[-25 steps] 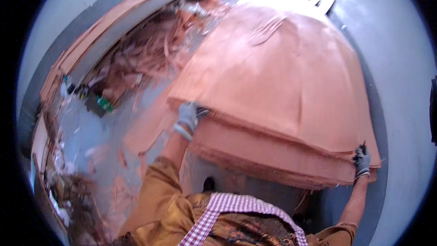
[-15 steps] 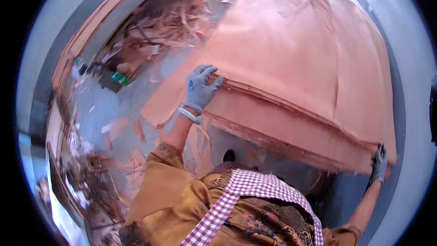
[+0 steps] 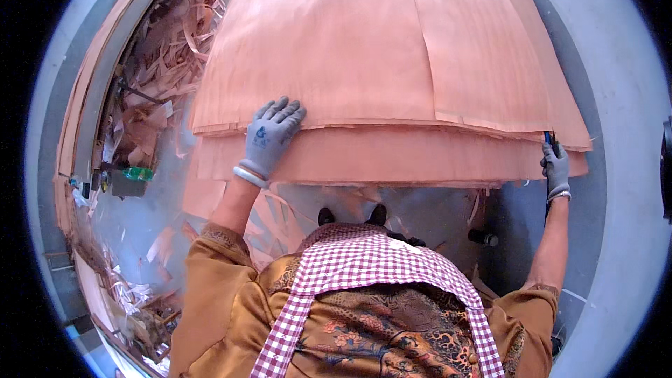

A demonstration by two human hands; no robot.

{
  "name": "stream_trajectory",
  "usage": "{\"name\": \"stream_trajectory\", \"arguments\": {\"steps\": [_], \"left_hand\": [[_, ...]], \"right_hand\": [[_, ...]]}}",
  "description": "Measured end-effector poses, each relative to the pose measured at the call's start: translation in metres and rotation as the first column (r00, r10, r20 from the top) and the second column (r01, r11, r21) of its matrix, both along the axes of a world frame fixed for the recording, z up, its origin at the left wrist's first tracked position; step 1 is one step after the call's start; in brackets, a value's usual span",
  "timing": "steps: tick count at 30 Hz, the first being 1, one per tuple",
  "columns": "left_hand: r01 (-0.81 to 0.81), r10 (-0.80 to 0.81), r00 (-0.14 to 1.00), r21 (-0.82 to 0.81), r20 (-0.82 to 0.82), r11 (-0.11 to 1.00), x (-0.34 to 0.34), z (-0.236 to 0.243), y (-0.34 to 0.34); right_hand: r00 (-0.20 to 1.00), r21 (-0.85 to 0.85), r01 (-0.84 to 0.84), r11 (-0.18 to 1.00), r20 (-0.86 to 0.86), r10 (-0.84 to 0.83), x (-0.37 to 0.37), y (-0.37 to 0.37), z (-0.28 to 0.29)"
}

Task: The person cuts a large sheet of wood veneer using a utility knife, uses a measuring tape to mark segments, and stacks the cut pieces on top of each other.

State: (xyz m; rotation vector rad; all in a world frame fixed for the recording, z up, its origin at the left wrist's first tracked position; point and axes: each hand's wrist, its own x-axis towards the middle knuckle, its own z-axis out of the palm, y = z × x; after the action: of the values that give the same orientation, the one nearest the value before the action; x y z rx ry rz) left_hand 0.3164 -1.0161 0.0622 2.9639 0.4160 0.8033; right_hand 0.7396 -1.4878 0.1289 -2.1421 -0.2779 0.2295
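A wide stack of thin, pinkish wood veneer sheets [image 3: 336, 49] spreads out before me, its upper sheets set back from a lower layer [image 3: 392, 157] that juts toward me. My left hand [image 3: 271, 138], in a grey glove, lies over the near left edge of the upper sheets with its fingers stretched out. At the near right corner, my gloved right hand [image 3: 556, 166] is closed round a slim blue-and-black tool [image 3: 548, 138] whose tip meets the sheet edge. The exact kind of tool is too small to make out. A lengthwise seam or overlap runs down the top sheet.
Torn veneer strips [image 3: 164, 63] heap up along the left, by a long ledge [image 3: 105, 56]. A green bottle [image 3: 138, 173] lies near a dark box at the left. A dark cylindrical object [image 3: 483, 238] rests on the floor right of my feet. A pale wall curves along the right.
My view has turned, so the stack now sits more squarely ahead. The left hand's curled fingers have flattened onto the top sheet. The right hand remains at the right corner with the tool.
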Motion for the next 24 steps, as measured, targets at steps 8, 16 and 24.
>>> {"name": "stream_trajectory", "arguments": {"steps": [8, 16, 24], "left_hand": [[0.008, 0.008, 0.991, -0.121, 0.136, 0.993, 0.030, 0.036, -0.024], [0.191, -0.179, 0.977, 0.104, -0.112, 0.976, 0.090, 0.028, -0.050], [0.205, -0.215, 0.975, 0.152, 0.058, 0.967, 0.093, 0.020, -0.062]], "right_hand": [[0.995, -0.018, 0.006, 1.000, 0.098, -0.005, 0.015, -0.031, -0.014], [0.974, -0.041, -0.133, 0.990, 0.179, 0.138, 0.022, -0.011, -0.012], [0.966, 0.032, -0.206, 0.978, 0.164, 0.198, 0.034, -0.026, -0.021]]}}
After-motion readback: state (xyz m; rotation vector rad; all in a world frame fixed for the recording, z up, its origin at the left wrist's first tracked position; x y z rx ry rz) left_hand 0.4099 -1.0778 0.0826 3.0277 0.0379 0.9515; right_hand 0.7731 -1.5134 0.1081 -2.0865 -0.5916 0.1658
